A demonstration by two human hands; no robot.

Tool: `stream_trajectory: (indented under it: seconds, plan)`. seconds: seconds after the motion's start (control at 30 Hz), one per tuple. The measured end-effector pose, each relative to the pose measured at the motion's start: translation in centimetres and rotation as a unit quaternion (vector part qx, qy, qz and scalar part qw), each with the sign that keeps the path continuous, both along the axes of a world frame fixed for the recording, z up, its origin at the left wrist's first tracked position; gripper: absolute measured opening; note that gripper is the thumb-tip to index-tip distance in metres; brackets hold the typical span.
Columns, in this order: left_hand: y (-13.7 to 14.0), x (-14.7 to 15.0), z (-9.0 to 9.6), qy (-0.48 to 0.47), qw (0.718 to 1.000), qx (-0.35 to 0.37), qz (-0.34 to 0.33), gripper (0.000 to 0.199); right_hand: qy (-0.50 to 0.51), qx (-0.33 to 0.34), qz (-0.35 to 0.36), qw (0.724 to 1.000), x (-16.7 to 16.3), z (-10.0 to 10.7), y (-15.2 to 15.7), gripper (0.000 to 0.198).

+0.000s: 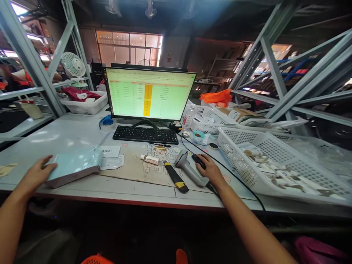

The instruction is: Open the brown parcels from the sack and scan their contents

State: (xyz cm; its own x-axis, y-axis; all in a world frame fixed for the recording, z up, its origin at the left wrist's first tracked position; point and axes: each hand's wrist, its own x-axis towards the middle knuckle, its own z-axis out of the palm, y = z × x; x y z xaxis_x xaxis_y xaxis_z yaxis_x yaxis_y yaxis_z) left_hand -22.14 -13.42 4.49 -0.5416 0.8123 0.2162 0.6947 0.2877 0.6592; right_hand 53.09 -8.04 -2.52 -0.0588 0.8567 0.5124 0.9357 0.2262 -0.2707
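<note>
My left hand (41, 170) grips the left end of a light blue box (75, 164) at the desk's left front. Two white paper slips (111, 157) lie against the box's right side, the upper one printed with characters. My right hand (210, 168) is wrapped over a black computer mouse (198, 160). Just left of it rests a grey handheld barcode scanner (191, 170). A yellow and black utility knife (176, 178) and a small white tube (150, 159) lie on the printed desk mat (132, 172). The monitor (148, 93) shows a spreadsheet with a yellow column.
Behind the mat is a black keyboard (145, 135). A white perforated basket (247, 172) of small pieces stands at right, a mouse cable running past it. Tape rolls (198, 136) sit near the bottle (188, 115). Another white basket (88, 105) stands at back left, beside metal shelf posts (52, 88).
</note>
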Motion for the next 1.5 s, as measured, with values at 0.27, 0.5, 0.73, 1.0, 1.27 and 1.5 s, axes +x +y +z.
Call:
stream_trajectory:
  seconds: [0.27, 0.5, 0.73, 1.0, 1.27, 1.5]
  plan:
    - [2.0, 14.4, 6.4, 0.032, 0.958, 0.242, -0.151, 0.040, -0.012, 0.006, -0.060, 0.998, -0.6, 0.1, -0.5, 0.050]
    - [11.8, 27.8, 4.6, 0.036, 0.890, 0.165, -0.423, 0.038, -0.008, -0.006, -0.057, 0.998, -1.3, 0.6, -1.0, 0.049]
    - [19.3, 36.2, 1.4, 0.154, 0.854, 0.079, -0.491, 0.035, -0.009, -0.010, -0.052, 0.999, -1.4, 0.8, -1.1, 0.050]
    - [22.9, 40.4, 0.4, 0.236, 0.823, 0.030, -0.516, 0.048, -0.006, -0.005, -0.057, 0.998, -1.3, 0.5, -1.1, 0.047]
    - [23.2, 43.3, 0.6, 0.287, 0.776, -0.013, -0.562, 0.067, 0.001, -0.007, -0.056, 0.998, -1.7, 0.9, -1.4, 0.049]
    - [22.9, 45.4, -0.2, 0.282, 0.789, -0.036, -0.545, 0.070, 0.001, 0.002, -0.059, 0.998, -1.5, 0.5, -1.3, 0.047]
